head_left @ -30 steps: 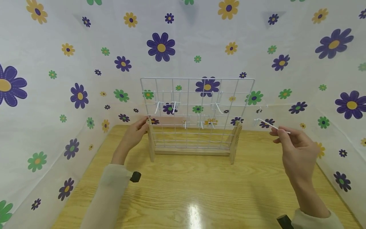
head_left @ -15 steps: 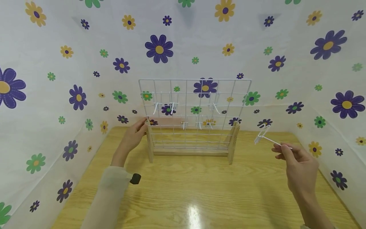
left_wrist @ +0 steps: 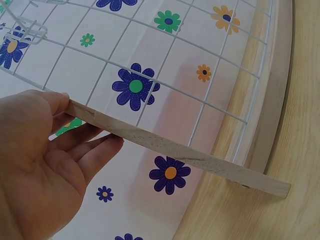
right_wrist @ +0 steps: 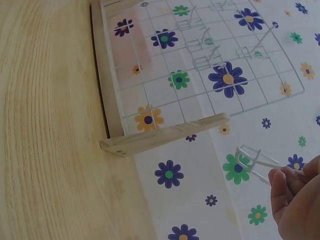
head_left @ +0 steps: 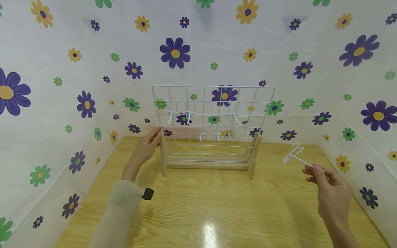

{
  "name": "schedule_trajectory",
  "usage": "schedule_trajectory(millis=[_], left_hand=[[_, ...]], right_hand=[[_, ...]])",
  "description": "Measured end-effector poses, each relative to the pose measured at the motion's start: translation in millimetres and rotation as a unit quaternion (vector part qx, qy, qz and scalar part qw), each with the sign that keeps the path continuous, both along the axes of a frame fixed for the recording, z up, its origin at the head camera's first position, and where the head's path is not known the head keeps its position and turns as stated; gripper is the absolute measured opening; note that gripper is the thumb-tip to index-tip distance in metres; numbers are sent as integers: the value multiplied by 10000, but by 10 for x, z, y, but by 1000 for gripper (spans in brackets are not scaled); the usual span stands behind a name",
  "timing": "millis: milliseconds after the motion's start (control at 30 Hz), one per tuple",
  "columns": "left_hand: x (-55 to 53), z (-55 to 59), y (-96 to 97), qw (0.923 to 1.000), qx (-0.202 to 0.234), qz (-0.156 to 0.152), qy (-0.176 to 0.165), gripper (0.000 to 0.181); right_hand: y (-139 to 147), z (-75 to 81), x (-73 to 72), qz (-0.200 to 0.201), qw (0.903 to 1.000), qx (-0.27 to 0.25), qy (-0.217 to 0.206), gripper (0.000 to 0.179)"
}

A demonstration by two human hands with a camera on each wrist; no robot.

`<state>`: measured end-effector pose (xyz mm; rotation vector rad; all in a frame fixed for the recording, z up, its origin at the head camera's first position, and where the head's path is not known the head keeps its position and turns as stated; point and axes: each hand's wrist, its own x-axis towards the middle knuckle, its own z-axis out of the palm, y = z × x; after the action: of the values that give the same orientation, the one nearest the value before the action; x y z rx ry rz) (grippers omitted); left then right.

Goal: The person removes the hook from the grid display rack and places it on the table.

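The right grip point(head_left: 334, 193) is closed in a pinch on the tail of the white hook point(head_left: 299, 159), in the air right of the wire rack point(head_left: 214, 114). The hook looks light and stiff; its tail suits fingertips, though smooth wire could twist. The left grip point(head_left: 145, 146) holds the wooden leg point(left_wrist: 172, 149) near its top, above the tabletop point(head_left: 192, 196).

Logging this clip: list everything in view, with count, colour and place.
Table: one, yellowish wood-grain, below
Wooden stand: one, pale wood, on the table
Wire grid: one, white, in the stand
Mounted hooks: six visible, white, on the grid
Loose hook: one, white, right of the grid
Floral sheet: count unclear, white, patterned, behind
Black object: one, at the left sleeve
Left sleeve: one, pale
Hands: two; left hand gripping the stand's left side, right hand pinching the loose hook
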<state>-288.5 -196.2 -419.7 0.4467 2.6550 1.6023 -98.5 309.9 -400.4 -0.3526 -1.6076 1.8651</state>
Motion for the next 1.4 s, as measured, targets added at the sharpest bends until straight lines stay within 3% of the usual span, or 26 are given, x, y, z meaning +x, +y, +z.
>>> schedule_trajectory(millis=[433,733,1100,1400], left_hand=[[11,10,34,10000,-30,57,54,56],[-3,1,56,9995,-195,245,89,59],[-24,13,61,9995,-181,266,60,58],[-12,-3,62,9994,-193,263,79,58]], right_hand=[[97,-166,91,-56,9986,-512,-107,12],[162,-266,136,-214,9977,-530,-358,9],[197,-433,188,36,9956,-794,-501,9],[209,-505,193,-52,9934,-919,-679,8]])
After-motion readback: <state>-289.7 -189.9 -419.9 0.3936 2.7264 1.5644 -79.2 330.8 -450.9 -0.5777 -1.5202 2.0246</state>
